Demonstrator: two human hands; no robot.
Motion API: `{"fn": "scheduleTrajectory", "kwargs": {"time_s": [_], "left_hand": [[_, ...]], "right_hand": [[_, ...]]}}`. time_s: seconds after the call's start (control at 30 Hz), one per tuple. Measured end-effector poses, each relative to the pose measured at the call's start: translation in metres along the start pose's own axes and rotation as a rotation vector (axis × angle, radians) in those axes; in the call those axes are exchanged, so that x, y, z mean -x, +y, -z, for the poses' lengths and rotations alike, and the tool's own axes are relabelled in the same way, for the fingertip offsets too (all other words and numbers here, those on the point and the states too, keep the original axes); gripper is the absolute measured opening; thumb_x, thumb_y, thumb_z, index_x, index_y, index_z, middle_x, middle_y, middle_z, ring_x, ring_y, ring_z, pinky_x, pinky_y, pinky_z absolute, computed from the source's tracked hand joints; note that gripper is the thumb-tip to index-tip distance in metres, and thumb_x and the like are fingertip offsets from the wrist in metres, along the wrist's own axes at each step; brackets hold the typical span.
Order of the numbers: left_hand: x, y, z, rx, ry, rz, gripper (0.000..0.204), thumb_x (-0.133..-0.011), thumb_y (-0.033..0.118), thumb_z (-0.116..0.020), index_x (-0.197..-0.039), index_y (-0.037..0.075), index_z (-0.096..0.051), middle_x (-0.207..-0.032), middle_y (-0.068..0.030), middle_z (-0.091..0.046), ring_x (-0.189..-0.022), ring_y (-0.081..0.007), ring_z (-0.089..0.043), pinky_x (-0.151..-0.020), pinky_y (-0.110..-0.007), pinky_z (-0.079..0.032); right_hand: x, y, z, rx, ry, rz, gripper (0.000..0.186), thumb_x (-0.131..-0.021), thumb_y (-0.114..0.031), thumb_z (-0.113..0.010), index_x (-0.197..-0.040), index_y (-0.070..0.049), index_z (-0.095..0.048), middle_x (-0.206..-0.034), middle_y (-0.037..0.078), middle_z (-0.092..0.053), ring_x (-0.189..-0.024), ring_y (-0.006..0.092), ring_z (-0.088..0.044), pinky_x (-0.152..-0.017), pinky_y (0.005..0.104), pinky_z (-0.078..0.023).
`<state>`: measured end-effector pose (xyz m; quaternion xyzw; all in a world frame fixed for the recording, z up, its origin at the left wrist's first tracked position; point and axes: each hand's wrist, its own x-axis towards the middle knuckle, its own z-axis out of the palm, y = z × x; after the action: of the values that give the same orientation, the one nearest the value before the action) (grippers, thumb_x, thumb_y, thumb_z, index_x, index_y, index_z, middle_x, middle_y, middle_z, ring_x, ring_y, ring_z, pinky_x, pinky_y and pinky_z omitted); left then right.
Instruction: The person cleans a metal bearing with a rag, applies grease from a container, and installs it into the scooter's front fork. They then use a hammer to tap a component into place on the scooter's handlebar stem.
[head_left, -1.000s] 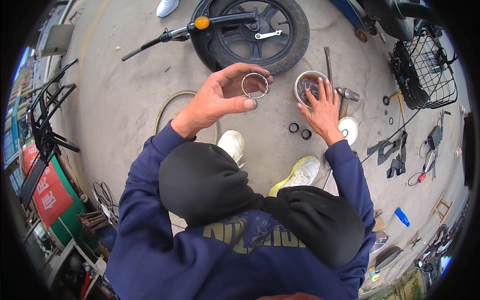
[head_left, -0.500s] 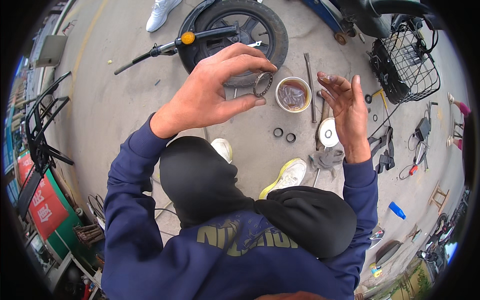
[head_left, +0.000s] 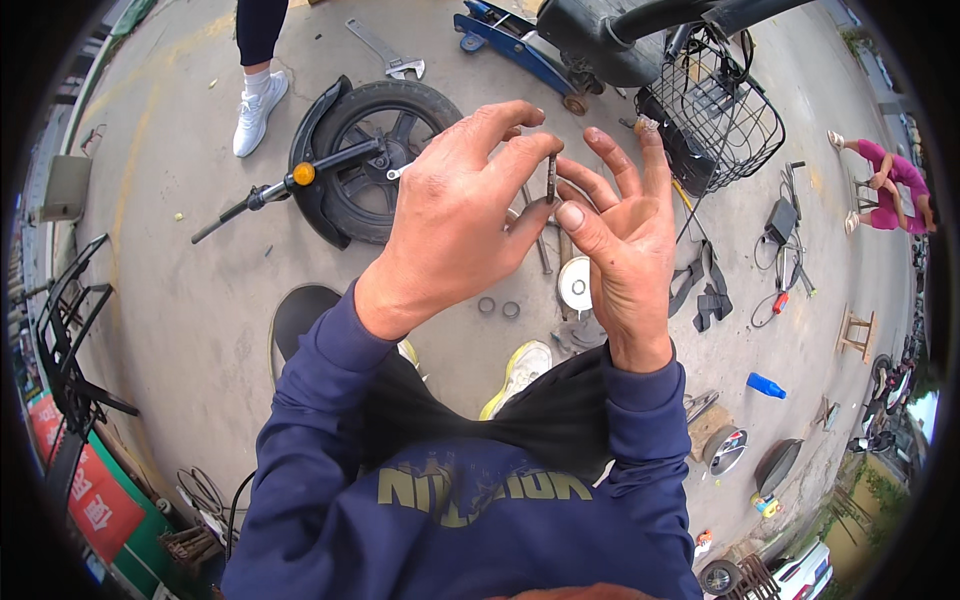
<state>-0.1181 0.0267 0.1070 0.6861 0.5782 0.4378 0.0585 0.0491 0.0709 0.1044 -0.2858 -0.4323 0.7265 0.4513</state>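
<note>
My left hand (head_left: 455, 205) pinches a thin metal bearing ring (head_left: 551, 178) between thumb and fingers, and the ring shows nearly edge-on. Close on its other side is my right hand (head_left: 630, 230), palm turned inward and fingers spread. Its thumb tip lies right by the ring's lower end; whether it touches cannot be made out. A dab of amber grease (head_left: 648, 125) sits on one raised fingertip of that hand. Below the hands, two small black rings (head_left: 499, 307) lie on the ground beside a white round disc (head_left: 575, 284). My hands mostly hide the grease tub.
A scooter wheel with fork (head_left: 400, 112) lies at the left, an adjustable wrench (head_left: 385, 50) beyond it. A blue floor jack (head_left: 520, 45) and a wire basket (head_left: 720, 120) stand ahead. A blue bottle (head_left: 766, 385) and wooden stool (head_left: 857, 335) are right. People stand nearby.
Both hands have come together, the right moving left toward the bearing ring. The ring has turned from face-on to edge-on. The view has shifted, and the grease tub is now mostly covered.
</note>
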Motion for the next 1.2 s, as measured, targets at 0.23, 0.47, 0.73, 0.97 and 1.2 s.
{"fn": "scheduleTrajectory", "kwargs": {"time_s": [0.23, 0.47, 0.73, 0.97, 1.2], "left_hand": [[0.013, 0.006, -0.004, -0.078, -0.009, -0.032, 0.045, -0.068, 0.002, -0.080, -0.112, 0.004, -0.069, -0.122, -0.0118, -0.065, -0.105, -0.0297, -0.068, -0.085, -0.037, -0.057], [0.021, 0.012, 0.010, 0.247, 0.005, 0.084, 0.050, -0.065, 0.001, -0.082, -0.114, 0.006, -0.072, -0.121, -0.0102, -0.066, -0.105, -0.0273, -0.068, -0.088, -0.036, -0.056], [0.028, 0.012, 0.018, 0.249, 0.168, -0.013, 0.051, -0.063, 0.011, -0.089, -0.110, 0.007, -0.069, -0.114, -0.0083, -0.067, -0.097, -0.0298, -0.068, -0.080, -0.038, -0.056], [0.031, 0.011, 0.023, 0.210, 0.093, -0.078, 0.056, -0.066, 0.001, -0.084, -0.120, 0.006, -0.070, -0.115, -0.0113, -0.068, -0.103, -0.0276, -0.068, -0.086, -0.036, -0.056], [0.032, 0.007, 0.025, 0.155, 0.024, -0.069, 0.053, -0.067, 0.001, -0.083, -0.119, 0.005, -0.070, -0.112, -0.0112, -0.068, -0.101, -0.0289, -0.067, -0.088, -0.037, -0.055]], "right_hand": [[0.008, 0.008, 0.005, -0.047, -0.011, -0.005, 0.100, -0.084, 0.003, -0.080, -0.159, -0.006, -0.015, -0.143, 0.021, -0.042, -0.123, 0.0302, -0.058, -0.097, 0.0393, -0.058], [0.021, 0.012, 0.004, -0.490, -0.109, -0.188, 0.076, -0.094, -0.010, -0.073, -0.153, -0.005, -0.026, -0.145, 0.024, -0.044, -0.128, 0.0354, -0.055, -0.100, 0.0501, -0.055], [0.028, 0.015, -0.010, -0.495, -0.086, -0.168, 0.074, -0.094, -0.012, -0.072, -0.152, -0.004, -0.027, -0.146, 0.024, -0.044, -0.132, 0.0361, -0.053, -0.107, 0.0515, -0.050], [0.028, 0.018, -0.013, -0.476, -0.112, -0.143, 0.074, -0.092, -0.008, -0.073, -0.150, -0.006, -0.028, -0.145, 0.023, -0.044, -0.127, 0.0356, -0.057, -0.107, 0.0484, -0.051], [0.026, 0.021, -0.014, -0.395, -0.082, -0.133, 0.081, -0.088, -0.003, -0.075, -0.152, -0.009, -0.025, -0.145, 0.022, -0.043, -0.125, 0.0346, -0.058, -0.104, 0.0438, -0.052]]}}
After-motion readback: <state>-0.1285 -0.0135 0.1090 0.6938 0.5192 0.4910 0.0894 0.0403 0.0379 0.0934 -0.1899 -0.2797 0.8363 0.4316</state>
